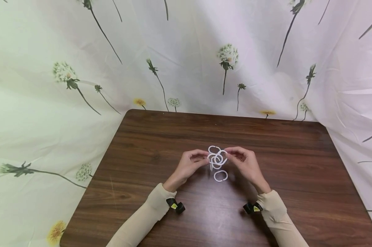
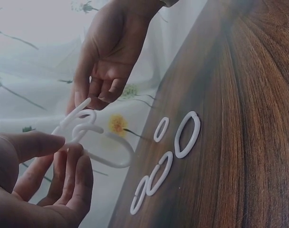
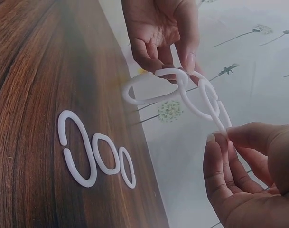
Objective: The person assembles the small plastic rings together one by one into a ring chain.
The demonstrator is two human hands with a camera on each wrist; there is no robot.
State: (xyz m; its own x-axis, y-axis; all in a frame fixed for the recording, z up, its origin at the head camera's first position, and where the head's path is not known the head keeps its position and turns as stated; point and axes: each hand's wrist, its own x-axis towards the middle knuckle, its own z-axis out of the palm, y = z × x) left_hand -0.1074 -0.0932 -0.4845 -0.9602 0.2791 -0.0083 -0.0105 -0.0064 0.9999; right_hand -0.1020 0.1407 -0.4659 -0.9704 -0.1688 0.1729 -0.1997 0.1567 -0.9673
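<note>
White plastic C-shaped links hang joined in a short chain between the two hands. My left hand (image 1: 187,167) pinches one end link (image 3: 135,100) between thumb and fingers. Opposite it, my right hand (image 1: 247,165) pinches another link (image 3: 209,104) by its lower edge, seen close in the right wrist view. A middle link (image 3: 189,105) passes through its neighbours. The chain is held above the table, and in the head view it overlaps links lying beneath. Exactly where the links' gaps sit within the chain is hard to make out.
Several loose white links lie flat on the dark wooden table (image 1: 161,137), including one nearest the body (image 1: 215,175) and an open-sided one (image 3: 85,137). A white curtain (image 1: 189,41) printed with dandelions hangs behind and beside the table. Each wrist wears a black camera strap.
</note>
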